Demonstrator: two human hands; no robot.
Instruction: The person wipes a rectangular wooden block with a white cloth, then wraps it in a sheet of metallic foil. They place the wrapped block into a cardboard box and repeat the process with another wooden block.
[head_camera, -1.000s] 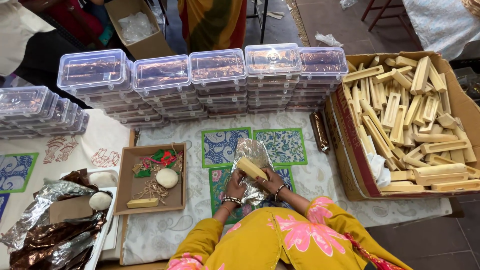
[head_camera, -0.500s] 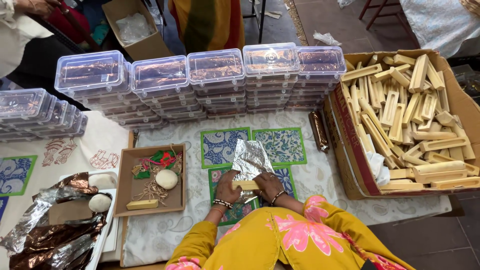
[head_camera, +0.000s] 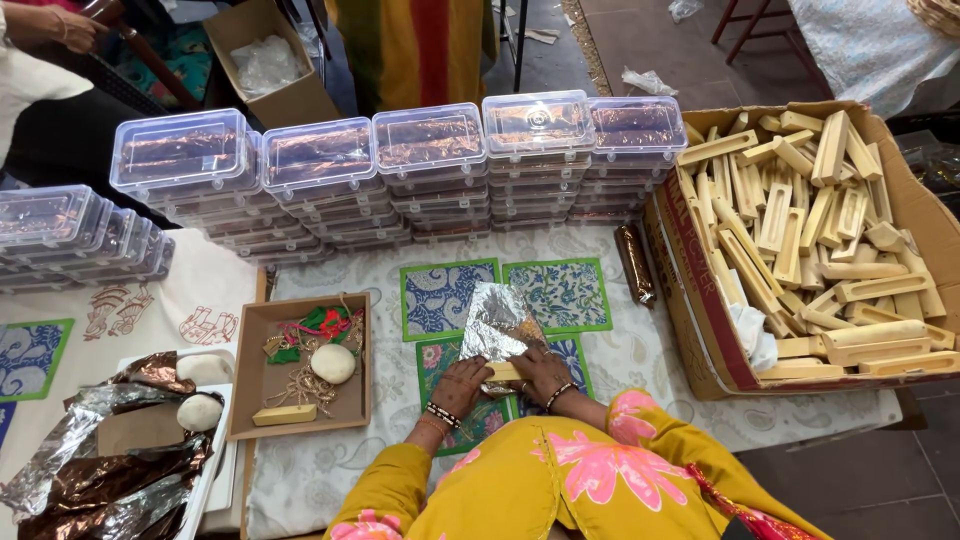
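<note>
1. The left hand (head_camera: 458, 385) is lying flat on the table, with its fingers pressing down on the near edge of a small wooden block (head_camera: 503, 371).
2. The right hand (head_camera: 541, 368) is sitting just at 3 o'clock of the block, and its fingers are holding the block's other end.
3. Both hands are gripping narrow, closed on the block and on the foil under it.
4. The block is lying at the bottom edge of a shiny silver foil sheet (head_camera: 497, 325), which is sticking up and away toward 12 o'clock.
5. The foil and block are resting on colourful patterned mats (head_camera: 555, 293), near the middle of the table.
6. At 9 o'clock of the hands, a flat brown cardboard tray (head_camera: 250, 385) is holding a round white ball (head_camera: 333, 363), some string, red and green bits, and another small wooden block (head_camera: 284, 414).
7. At 3 o'clock, a big cardboard box (head_camera: 700, 270) is sitting full of many wooden blocks (head_camera: 800, 220).
8. At 12 o'clock, stacks of clear plastic boxes (head_camera: 430, 150) are standing in a long row.
9. A brown foil roll (head_camera: 634, 263) is lying between the mats and the big box.
10. At 8 o'clock, crumpled brown and silver foil (head_camera: 95, 470) is lying in a pile.
</note>
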